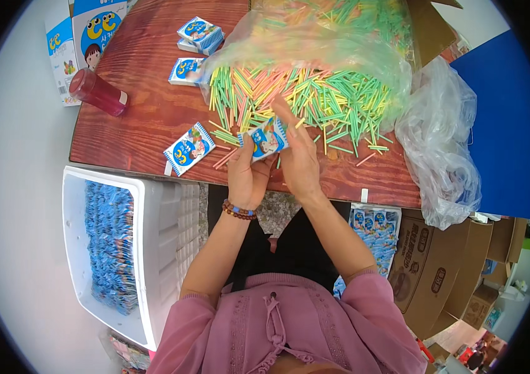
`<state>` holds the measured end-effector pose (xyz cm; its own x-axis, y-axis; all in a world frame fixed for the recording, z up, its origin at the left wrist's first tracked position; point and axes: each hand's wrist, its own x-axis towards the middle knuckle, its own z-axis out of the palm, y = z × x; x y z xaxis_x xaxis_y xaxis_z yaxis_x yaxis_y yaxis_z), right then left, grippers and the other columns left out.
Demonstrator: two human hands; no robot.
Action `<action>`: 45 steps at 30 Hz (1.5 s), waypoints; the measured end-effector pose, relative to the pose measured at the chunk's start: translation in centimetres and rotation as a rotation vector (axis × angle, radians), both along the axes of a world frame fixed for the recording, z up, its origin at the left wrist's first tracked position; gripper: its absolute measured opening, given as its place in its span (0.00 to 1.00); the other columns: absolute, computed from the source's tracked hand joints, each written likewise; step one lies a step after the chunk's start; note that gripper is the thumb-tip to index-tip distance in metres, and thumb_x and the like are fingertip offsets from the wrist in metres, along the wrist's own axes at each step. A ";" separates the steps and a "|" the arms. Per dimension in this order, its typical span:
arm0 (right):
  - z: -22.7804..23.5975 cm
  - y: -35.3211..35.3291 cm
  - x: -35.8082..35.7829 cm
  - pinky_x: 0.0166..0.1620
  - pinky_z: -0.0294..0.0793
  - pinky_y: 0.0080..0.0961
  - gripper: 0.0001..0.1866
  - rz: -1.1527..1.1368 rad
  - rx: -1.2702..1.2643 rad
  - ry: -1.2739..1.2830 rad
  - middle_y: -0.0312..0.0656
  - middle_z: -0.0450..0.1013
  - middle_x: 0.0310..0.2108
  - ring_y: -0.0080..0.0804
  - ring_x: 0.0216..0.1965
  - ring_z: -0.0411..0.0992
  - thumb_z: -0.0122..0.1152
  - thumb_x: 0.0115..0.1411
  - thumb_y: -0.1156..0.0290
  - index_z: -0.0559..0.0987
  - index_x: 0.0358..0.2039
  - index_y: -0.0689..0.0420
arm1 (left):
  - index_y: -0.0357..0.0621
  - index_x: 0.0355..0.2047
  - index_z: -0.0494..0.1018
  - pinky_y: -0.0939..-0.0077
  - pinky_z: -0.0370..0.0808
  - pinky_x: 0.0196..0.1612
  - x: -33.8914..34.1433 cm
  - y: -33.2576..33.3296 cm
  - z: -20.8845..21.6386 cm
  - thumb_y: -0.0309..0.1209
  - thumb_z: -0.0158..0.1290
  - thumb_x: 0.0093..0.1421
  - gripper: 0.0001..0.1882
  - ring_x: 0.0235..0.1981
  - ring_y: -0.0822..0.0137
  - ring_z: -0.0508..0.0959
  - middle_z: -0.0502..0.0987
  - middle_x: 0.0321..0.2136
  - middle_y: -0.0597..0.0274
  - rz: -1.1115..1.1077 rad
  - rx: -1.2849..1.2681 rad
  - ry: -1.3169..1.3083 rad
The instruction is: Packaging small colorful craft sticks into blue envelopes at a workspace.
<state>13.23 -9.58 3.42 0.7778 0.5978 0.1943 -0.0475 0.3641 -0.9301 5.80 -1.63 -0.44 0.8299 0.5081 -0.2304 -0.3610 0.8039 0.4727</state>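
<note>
My left hand [248, 177] is closed on a small blue and white packet [266, 139], thumb on its near left corner. My right hand [300, 159] is against the packet's right end with its fingers stretched out. A short yellow stick shows at those fingers; whether they grip it I cannot tell. Just beyond both hands, a heap of thin green, yellow and pink sticks [315, 93] spills from a large clear plastic bag [315, 43]. Another packet [189, 148] lies flat on the table to the left of my left hand.
More packets [197, 34] lie farther back on the red-brown wooden table [146, 118]. A pink-red jar [99, 92] lies tilted at left. Below the table edge stands a white bin [143, 249] full of blue packets. Crumpled clear plastic [442, 143] hangs at right, above cardboard boxes [427, 268].
</note>
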 end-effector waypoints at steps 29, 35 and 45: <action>-1.3 1.2 4.5 0.33 0.73 0.40 0.06 0.128 -0.988 -1.159 0.45 0.72 0.26 0.46 0.30 0.74 0.58 0.52 0.69 0.75 0.26 0.59 | 0.42 0.52 0.68 0.68 0.75 0.50 -6.6 5.4 -0.1 0.37 0.47 0.67 0.17 0.48 0.67 0.76 0.76 0.48 0.61 0.247 0.091 -0.025; 0.3 1.5 4.0 0.36 0.72 0.39 0.06 0.395 -0.926 -1.047 0.47 0.71 0.27 0.46 0.33 0.73 0.57 0.51 0.72 0.73 0.27 0.61 | 0.40 0.50 0.70 0.61 0.71 0.55 -6.9 5.6 -0.1 0.35 0.47 0.67 0.15 0.50 0.63 0.75 0.75 0.49 0.58 0.264 0.067 -0.045; -0.5 4.0 2.2 0.30 0.76 0.34 0.04 0.358 -0.946 -1.537 0.43 0.72 0.28 0.40 0.30 0.76 0.54 0.53 0.73 0.76 0.28 0.58 | 0.41 0.52 0.68 0.59 0.71 0.55 -6.5 5.5 -0.2 0.36 0.46 0.67 0.17 0.52 0.62 0.74 0.74 0.51 0.58 0.246 0.099 -0.017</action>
